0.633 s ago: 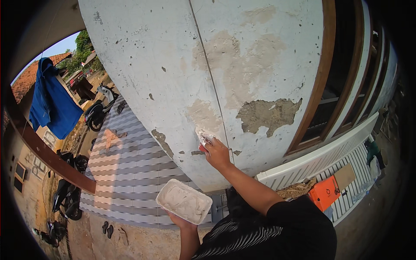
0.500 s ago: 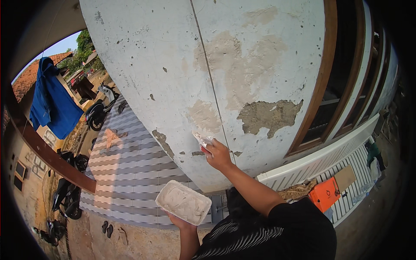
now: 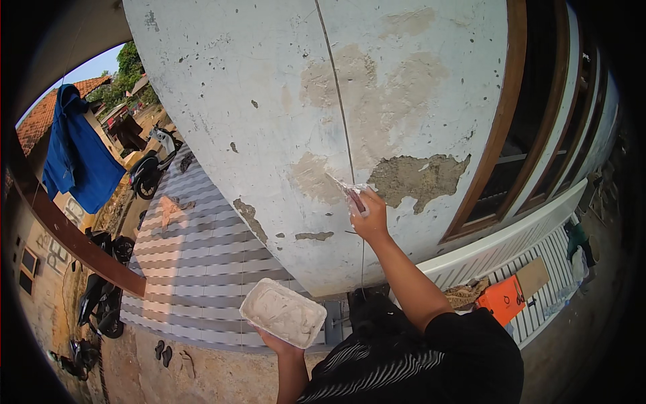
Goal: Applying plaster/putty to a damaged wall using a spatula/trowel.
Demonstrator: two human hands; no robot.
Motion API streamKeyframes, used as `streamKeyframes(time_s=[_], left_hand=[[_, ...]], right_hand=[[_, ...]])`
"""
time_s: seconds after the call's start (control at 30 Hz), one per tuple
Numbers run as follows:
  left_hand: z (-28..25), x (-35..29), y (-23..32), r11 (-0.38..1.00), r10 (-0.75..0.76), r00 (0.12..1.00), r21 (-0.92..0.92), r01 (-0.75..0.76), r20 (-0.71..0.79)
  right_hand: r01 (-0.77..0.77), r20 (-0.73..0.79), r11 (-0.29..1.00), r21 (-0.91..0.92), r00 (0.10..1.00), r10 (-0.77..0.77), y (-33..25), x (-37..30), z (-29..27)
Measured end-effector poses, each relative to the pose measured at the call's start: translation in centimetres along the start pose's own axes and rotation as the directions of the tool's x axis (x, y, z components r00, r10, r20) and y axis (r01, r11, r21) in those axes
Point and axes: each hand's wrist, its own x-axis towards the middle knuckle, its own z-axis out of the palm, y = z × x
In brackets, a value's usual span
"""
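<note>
My right hand (image 3: 372,214) is closed around a putty knife (image 3: 352,196), its blade smeared with pale putty. The blade lies at the wall (image 3: 215,108), by the right side of a beige putty patch (image 3: 311,176). Just right of the hand, a rough grey-brown area (image 3: 420,180) shows where paint has come off. My left hand (image 3: 274,342) grips a white rectangular tub (image 3: 297,293) from below, its fingers mostly hidden. Whitish putty (image 3: 279,311) lies inside the tub. A thin dark cord (image 3: 338,84) runs down the wall and passes behind the right hand.
Brown-framed windows (image 3: 501,128) stand at right, above a white slatted panel (image 3: 538,316) bearing an orange box (image 3: 502,299). Grey striped tiles (image 3: 202,269) cover the floor at left. Beyond are a brown beam (image 3: 81,246), a hanging blue garment (image 3: 84,158) and parked motorbikes (image 3: 104,303).
My right hand and the putty knife have moved right and slightly up along the wall. The cord's lower part sits further right. My left hand still holds the tub in nearly the same place.
</note>
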Motion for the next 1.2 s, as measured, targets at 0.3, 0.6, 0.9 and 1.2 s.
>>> streamKeyframes(time_s=[0.3, 0.6, 0.9, 1.2], left_hand=[[-0.1, 0.0, -0.1, 1.000, 0.002, 0.998, 0.011, -0.003, 0.065], [0.2, 0.1, -0.5, 1.000, -0.016, 0.999, 0.007, 0.016, 0.037], [1.0, 0.0, -0.8, 0.999, -0.035, 0.998, 0.043, 0.033, 0.045], [1.7, 0.0, -0.6, 0.999, -0.030, 0.999, 0.026, 0.029, 0.022]], right_hand=[[0.023, 0.057, 0.997, -0.067, 0.998, -0.019, 0.3, -0.3, 0.0], [-0.013, 0.093, 0.998, -0.057, 0.995, 0.018, 1.8, -1.1, -0.6], [0.048, 0.131, 0.999, 0.017, 0.990, -0.050, 1.4, -1.1, 1.6], [-0.038, 0.148, 0.996, 0.078, 0.989, 0.026, 1.2, -1.3, 1.9]])
